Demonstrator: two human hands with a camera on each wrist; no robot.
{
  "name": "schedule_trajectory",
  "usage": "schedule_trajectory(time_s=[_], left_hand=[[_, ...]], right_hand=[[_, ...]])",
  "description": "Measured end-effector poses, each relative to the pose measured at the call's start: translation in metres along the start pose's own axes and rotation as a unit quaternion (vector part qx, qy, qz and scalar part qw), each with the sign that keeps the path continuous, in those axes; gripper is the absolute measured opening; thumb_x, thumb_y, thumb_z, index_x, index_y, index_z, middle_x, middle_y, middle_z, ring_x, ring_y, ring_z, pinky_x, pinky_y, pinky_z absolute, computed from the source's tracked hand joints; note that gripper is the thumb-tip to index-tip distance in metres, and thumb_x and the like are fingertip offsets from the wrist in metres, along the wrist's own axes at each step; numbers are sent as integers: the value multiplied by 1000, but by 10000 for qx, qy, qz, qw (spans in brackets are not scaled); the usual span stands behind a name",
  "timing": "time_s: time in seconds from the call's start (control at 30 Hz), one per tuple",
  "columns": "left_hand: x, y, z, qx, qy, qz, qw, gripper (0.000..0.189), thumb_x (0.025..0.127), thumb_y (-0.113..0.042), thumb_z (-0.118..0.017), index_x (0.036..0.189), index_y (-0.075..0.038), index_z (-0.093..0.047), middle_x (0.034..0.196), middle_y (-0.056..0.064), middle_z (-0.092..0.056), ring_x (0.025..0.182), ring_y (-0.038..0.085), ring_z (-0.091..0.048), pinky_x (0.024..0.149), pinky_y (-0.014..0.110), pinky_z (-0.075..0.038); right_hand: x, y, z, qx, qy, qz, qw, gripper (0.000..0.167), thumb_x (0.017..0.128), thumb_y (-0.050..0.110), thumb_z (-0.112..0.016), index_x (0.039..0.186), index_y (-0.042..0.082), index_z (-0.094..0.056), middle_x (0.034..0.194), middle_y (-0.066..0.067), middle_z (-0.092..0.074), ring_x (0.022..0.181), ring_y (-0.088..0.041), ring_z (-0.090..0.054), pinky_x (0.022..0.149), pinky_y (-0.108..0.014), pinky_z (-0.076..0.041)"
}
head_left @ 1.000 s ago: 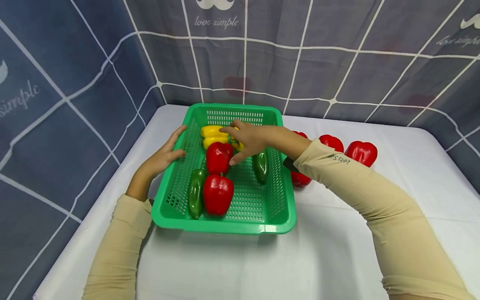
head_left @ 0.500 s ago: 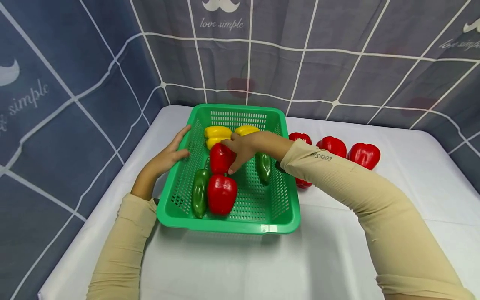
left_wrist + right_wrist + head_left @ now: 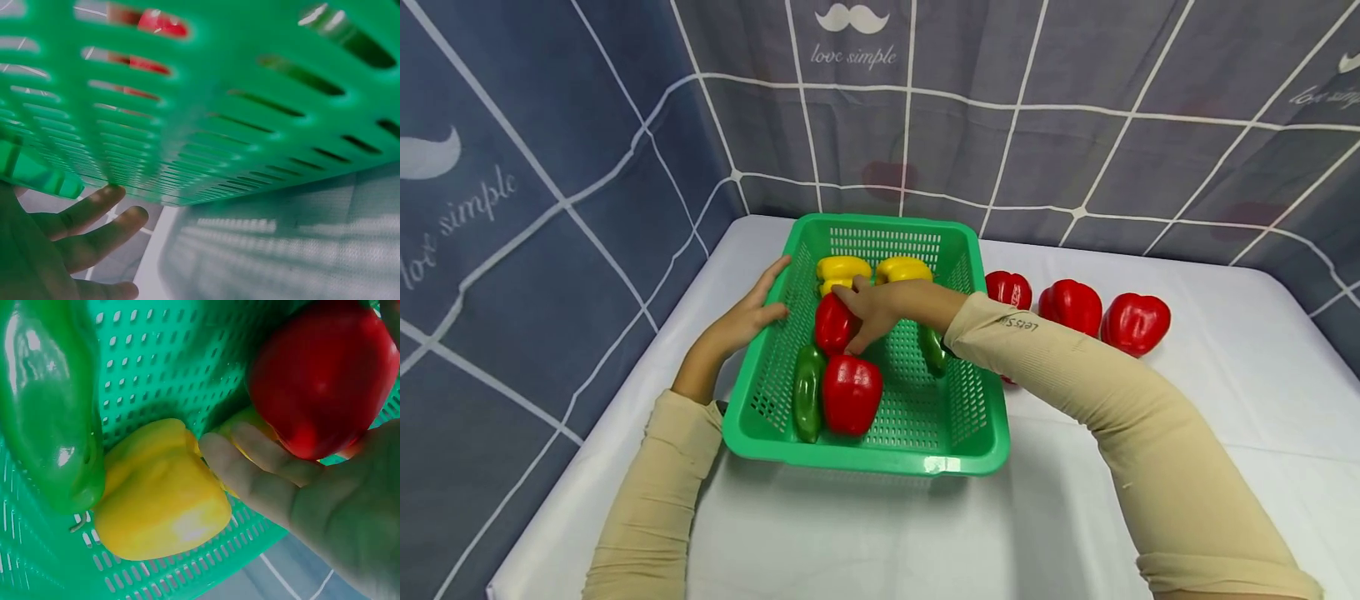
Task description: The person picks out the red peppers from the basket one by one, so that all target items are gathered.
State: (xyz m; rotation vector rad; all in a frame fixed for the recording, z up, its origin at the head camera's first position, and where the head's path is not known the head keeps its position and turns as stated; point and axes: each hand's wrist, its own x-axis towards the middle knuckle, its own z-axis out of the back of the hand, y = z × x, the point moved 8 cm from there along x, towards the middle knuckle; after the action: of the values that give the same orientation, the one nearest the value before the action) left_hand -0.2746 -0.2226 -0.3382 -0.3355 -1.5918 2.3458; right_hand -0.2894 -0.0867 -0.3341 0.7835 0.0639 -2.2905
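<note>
My right hand [image 3: 878, 310] reaches into the green plastic basket [image 3: 865, 461] and holds a glossy red bell pepper [image 3: 832, 327] between thumb and fingers. In the right wrist view, that red pepper is at upper right, and two outstretched fingers [image 3: 256, 475] lie next to a yellow bell pepper [image 3: 162, 494]. A second red bell pepper [image 3: 852, 396] sits in front of it, with a long green pepper [image 3: 808, 393] to its left. My left hand [image 3: 741, 323] rests on the basket's left side, fingers extended. The left wrist view shows those fingers [image 3: 106, 244] by the slotted outer wall.
Another yellow bell pepper [image 3: 904, 268] lies at the basket's back, and another long green pepper [image 3: 932, 352] toward its right wall. Several red bell peppers [image 3: 1070, 307] stand on the white tablecloth [image 3: 1075, 500] right of the basket, one partly behind my sleeve. Grey checked cloth [image 3: 970, 150] hangs behind.
My right hand has moved left and toward me onto the rear red bell pepper, which has shifted left in the basket. Both yellow bell peppers show better now. The left hand stays at the basket.
</note>
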Motion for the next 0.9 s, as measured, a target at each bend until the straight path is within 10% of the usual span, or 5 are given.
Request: schedule_trajectory(time_s=[0.9], left_hand=[[-1,-4,-1,78,8,-67,9999,82,81,-8,-41,148,-23,3,153,9,5,132,29,-10,106,51,-14]], right_hand=[[-3,1,3,146,-563,322,9978,93,79,37,-66,147,12,-7,141,-17,-19,111,-26,-46,92,-32,-43]])
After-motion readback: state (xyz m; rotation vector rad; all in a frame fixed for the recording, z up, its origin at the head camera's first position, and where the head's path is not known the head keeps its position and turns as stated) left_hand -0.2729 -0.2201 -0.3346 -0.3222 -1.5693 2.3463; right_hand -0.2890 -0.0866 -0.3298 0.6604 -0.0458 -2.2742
